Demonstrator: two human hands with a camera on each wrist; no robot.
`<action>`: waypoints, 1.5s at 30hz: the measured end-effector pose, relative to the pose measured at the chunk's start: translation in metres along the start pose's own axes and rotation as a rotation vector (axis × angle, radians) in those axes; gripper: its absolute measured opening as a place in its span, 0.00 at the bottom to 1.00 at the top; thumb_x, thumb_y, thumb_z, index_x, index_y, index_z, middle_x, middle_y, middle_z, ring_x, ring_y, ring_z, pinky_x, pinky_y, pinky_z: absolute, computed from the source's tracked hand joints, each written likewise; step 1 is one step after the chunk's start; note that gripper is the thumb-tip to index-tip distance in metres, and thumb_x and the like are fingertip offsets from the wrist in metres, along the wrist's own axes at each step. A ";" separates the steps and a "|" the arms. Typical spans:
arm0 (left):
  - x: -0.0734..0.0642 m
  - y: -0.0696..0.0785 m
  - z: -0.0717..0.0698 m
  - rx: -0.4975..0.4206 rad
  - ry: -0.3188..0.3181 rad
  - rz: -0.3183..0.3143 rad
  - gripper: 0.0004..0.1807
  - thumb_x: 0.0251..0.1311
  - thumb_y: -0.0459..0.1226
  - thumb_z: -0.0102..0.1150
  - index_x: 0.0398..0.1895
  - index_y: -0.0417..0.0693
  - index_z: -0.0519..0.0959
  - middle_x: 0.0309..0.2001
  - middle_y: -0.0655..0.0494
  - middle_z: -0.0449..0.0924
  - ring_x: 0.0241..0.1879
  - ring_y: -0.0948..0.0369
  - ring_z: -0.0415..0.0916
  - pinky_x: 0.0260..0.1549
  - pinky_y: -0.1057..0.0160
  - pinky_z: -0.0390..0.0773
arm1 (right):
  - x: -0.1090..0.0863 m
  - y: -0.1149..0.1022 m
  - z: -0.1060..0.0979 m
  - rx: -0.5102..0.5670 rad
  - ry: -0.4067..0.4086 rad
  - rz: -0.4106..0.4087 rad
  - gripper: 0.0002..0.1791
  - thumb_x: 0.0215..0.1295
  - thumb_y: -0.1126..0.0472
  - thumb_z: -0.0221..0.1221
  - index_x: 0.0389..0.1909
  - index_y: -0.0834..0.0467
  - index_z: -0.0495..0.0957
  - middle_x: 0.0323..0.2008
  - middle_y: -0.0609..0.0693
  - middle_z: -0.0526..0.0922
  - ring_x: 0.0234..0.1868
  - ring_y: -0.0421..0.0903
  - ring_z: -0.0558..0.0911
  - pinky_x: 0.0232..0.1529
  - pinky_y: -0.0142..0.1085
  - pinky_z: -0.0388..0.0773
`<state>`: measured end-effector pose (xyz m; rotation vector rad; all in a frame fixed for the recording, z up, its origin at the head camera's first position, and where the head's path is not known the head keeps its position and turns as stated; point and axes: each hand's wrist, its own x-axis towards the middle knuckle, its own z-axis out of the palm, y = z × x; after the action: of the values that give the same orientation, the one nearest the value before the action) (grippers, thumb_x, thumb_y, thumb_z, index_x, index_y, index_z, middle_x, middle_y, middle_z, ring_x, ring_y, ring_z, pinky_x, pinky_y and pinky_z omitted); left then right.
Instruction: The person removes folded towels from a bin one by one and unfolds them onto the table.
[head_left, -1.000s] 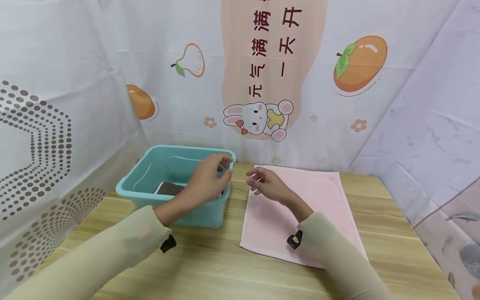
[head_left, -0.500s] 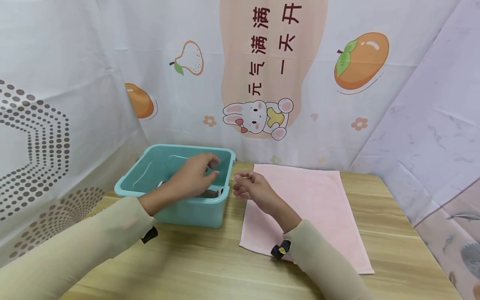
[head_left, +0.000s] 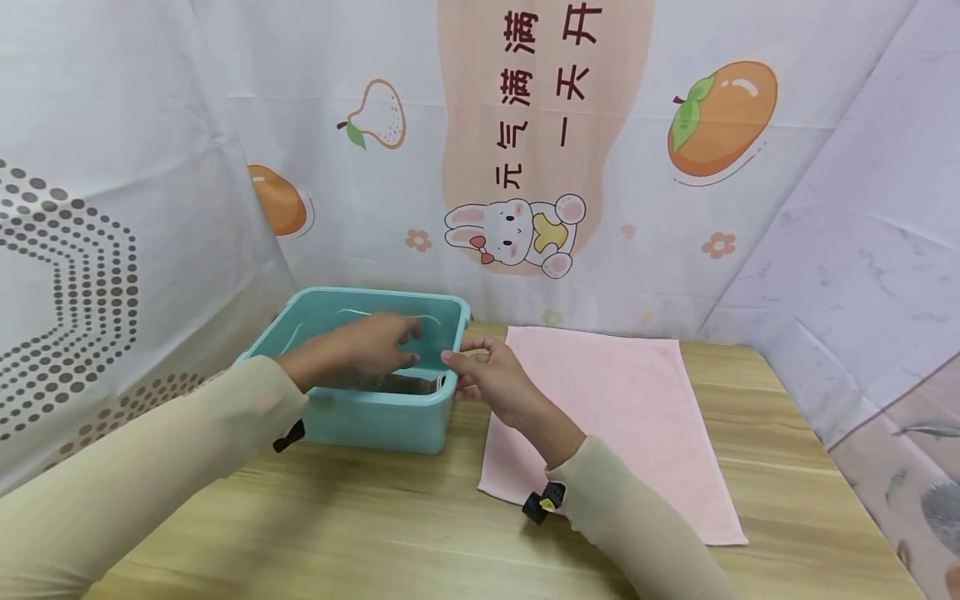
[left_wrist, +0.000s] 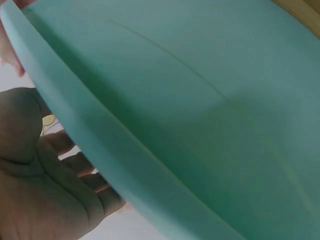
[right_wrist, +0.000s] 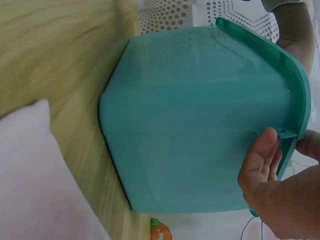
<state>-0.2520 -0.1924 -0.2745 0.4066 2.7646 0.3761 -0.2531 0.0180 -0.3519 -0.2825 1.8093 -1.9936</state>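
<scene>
A turquoise plastic bin (head_left: 375,425) stands at the left of the wooden table. My left hand (head_left: 373,343) reaches in over its front rim, fingers loosely bent and apart, with nothing visible between them. Beneath that hand lies a dark grey-brown item with a white striped edge (head_left: 411,384), mostly hidden by hand and rim; its kind is unclear. At the bin's right side my right hand (head_left: 498,385) holds the rim. In the right wrist view its thumb lies over the rim while the fingers (right_wrist: 261,157) bend against the outer wall.
A pink towel (head_left: 615,417) lies spread flat on the table (head_left: 390,533), right of the bin. Behind hangs a printed curtain (head_left: 322,50) with fruit and a rabbit; more cloth hangs along both sides.
My left hand has moved left and lower, into the bin. My right hand has come leftward from above the pink towel and taken hold of the bin's right rim.
</scene>
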 end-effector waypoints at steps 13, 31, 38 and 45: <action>0.029 -0.017 0.000 0.105 -0.226 0.038 0.27 0.73 0.42 0.58 0.71 0.40 0.70 0.64 0.38 0.75 0.63 0.45 0.73 0.62 0.42 0.72 | 0.002 -0.002 -0.004 -0.031 -0.005 0.001 0.23 0.69 0.58 0.67 0.57 0.61 0.68 0.48 0.64 0.83 0.35 0.47 0.87 0.43 0.45 0.86; 0.048 -0.045 0.013 -0.043 -0.288 -0.009 0.29 0.72 0.39 0.59 0.72 0.38 0.67 0.57 0.43 0.76 0.55 0.48 0.72 0.62 0.42 0.71 | 0.006 -0.001 -0.003 -0.045 -0.015 0.000 0.22 0.69 0.57 0.67 0.56 0.60 0.69 0.49 0.65 0.83 0.34 0.47 0.86 0.40 0.42 0.86; 0.051 -0.049 0.019 -0.079 -0.295 -0.022 0.28 0.72 0.38 0.58 0.72 0.37 0.67 0.61 0.40 0.75 0.57 0.47 0.72 0.65 0.41 0.68 | 0.006 0.001 -0.002 -0.045 -0.017 0.003 0.22 0.69 0.57 0.67 0.55 0.60 0.69 0.47 0.64 0.85 0.33 0.46 0.86 0.43 0.46 0.86; 0.055 -0.051 0.022 -0.064 -0.274 -0.035 0.30 0.73 0.38 0.58 0.74 0.39 0.65 0.69 0.38 0.70 0.65 0.44 0.67 0.69 0.38 0.61 | 0.005 -0.001 -0.003 -0.032 -0.010 -0.014 0.21 0.69 0.58 0.67 0.54 0.60 0.70 0.42 0.57 0.86 0.34 0.48 0.86 0.38 0.41 0.86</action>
<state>-0.3063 -0.2174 -0.3246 0.3638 2.4840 0.3693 -0.2590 0.0187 -0.3525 -0.3155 1.8388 -1.9705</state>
